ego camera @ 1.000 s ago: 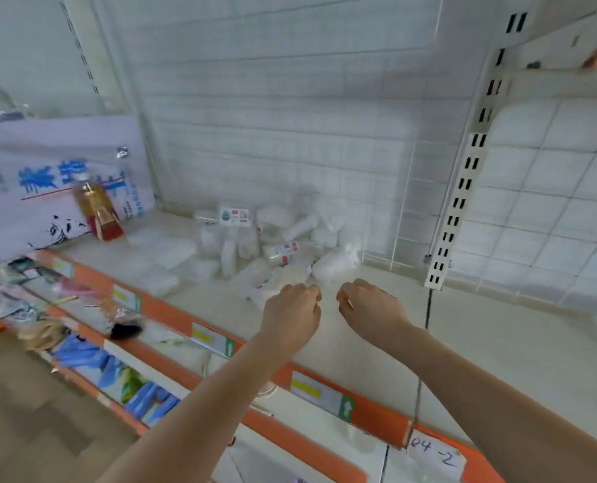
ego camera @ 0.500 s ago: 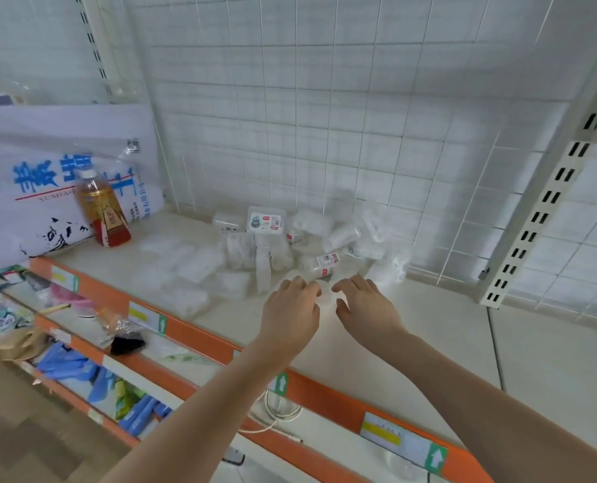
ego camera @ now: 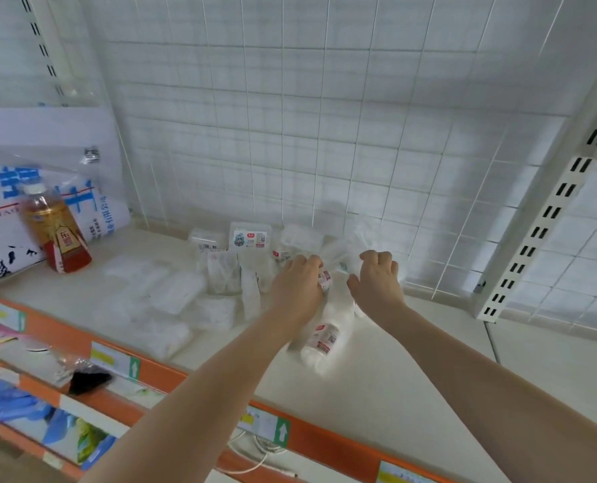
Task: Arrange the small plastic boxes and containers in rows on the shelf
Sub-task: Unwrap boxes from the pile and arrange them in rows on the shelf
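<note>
Small clear plastic boxes and containers heaped on cream shelf board, against white wire-grid back panel. Landmark: square clear box with blue-and-red printed label, upright at back of heap. Just left of labelled box: another clear box, barcode side showing. In front of labelled box: upright clear tubs, blurred, count unclear. Front-left of labelled box: flat clear packets lying loose, out of row. Right of labelled box: crumpled clear plastic wrap near back panel. Well in front-right of labelled box: round white bottle with red-and-blue label lying on its side, apart from heap.

Left hand front-right of labelled box, palm down, fingers curled over small white labelled container; appears to grip it, contact partly hidden. Right hand further right of labelled box, fingers bent downward onto clear wrap; cannot tell if pinching anything. Hands near, not touching.

Far left of labelled box: amber drink bottle with white cap and red label, upright, leaning near large white bag with blue characters. Orange shelf edge strip with price tags along front. Slotted white upright far right of labelled box. Lower shelves at bottom left with blue packets, blurred.
</note>
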The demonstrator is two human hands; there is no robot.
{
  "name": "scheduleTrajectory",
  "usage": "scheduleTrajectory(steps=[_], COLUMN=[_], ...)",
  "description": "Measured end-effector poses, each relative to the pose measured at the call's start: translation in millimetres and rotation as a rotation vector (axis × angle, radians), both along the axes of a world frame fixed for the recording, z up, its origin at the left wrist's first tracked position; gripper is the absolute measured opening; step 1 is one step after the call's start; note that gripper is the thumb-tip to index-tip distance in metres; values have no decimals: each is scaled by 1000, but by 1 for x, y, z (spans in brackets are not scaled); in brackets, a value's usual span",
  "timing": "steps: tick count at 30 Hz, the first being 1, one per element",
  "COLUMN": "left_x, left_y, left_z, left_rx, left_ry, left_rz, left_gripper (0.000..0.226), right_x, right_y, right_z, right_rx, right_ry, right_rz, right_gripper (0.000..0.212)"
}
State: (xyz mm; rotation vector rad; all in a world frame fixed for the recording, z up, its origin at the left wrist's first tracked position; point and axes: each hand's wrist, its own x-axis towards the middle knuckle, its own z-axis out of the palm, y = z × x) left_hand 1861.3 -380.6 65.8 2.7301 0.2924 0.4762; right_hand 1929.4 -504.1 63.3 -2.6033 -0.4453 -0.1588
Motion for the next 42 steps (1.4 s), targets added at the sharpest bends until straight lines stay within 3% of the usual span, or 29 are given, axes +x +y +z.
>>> scheduleTrajectory(steps=[6,14,21,26,31,36,42], left_x=[39,72,73,60,43,26,18], left_y=[-3,-9,-7,-3,-1,-25,-79], left_z=[1,-10,-15,-14,-11,0,10], left_rx=[-28,25,89,-2,-268,-527,-875], left_ry=[-8,-30,-68,-146,-371,-424,-399], left_rz=[-45,-14,42,42,-25,-72,-197], left_gripper=[40,42,35,27,42,43,30], right_x=[20,24,29,21,0,-14,-19], right_y=[7,21,22,19,-9,-52,-121], right_z=[-4,-16,-23,-22,-16,-8,3], right_rx=[-120,-345,-272,-1,324,690,997], right_ry=[28,-162,-202,-133,-97,-66,165], right_rz=[-115,-205,-201,-136,-22,-22,-192], right_gripper=[52,51,47,31,31,15,41])
